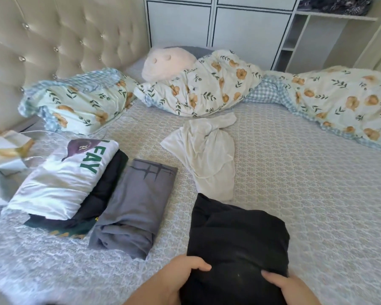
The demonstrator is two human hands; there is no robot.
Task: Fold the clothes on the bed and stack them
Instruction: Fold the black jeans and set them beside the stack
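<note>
Both hands (183,274) (288,285) | fingers gripping black garment (235,238) | beside grey folded shirt (136,205)

The bed (295,183) (covered by a patterned grey-blue sheet) carries a stack (66,179) topped by a white shirt, a folded grey shirt (134,208) just beside it, a crumpled cream garment (205,155), a black garment (235,243), a floral duvet (207,89) and a pillow (79,100).

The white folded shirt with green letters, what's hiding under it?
Under the white folded shirt with green letters lies a dark folded garment, then a green one with yellow print. Anything deeper is covered.
</note>
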